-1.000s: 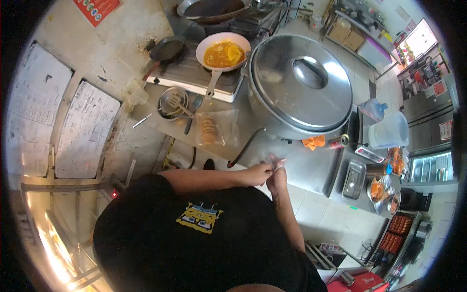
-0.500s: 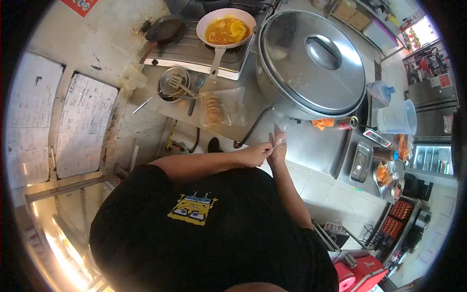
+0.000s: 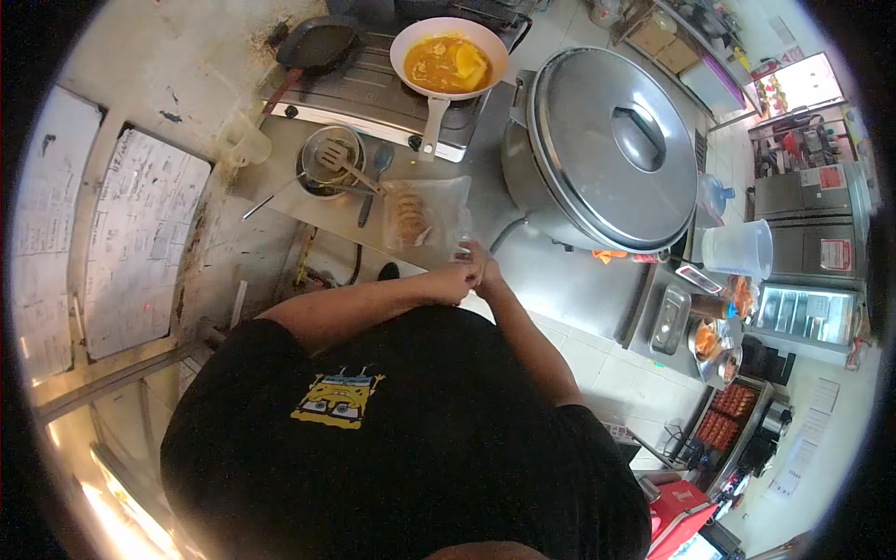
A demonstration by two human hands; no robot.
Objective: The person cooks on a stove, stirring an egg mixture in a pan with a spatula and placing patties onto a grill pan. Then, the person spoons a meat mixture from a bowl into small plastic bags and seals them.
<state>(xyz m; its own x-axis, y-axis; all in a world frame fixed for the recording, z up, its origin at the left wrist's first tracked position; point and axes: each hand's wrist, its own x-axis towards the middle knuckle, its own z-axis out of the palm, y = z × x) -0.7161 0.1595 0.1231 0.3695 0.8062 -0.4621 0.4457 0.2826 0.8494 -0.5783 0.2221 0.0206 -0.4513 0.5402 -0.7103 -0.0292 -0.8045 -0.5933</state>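
My two hands meet in front of my body, close to the counter's near edge. My right hand [image 3: 483,265] has its fingers partly extended, with a shine of thin clear plastic over them, like a disposable glove. My left hand [image 3: 454,283] is closed at the right hand's palm side, its fingertips seeming to pinch that plastic; the exact grip is small and partly hidden. Just beyond them, a clear plastic bag [image 3: 446,201] lies on the counter with sliced browned food [image 3: 411,219] on or in it.
A pale frying pan [image 3: 437,86] of orange-brown sauce and a yellow piece sits on the stove [image 3: 373,103], beside a dark pan [image 3: 319,47]. Left of the bag are a metal bowl [image 3: 317,173], slotted turner [image 3: 347,166] and dark spoon [image 3: 373,187]. A large lidded pot [image 3: 583,140] stands right.
Both hands have moved left together, from in front of the large pot to near the bag. My left hand has shifted from the right wrist toward the palm. The view has turned slightly.
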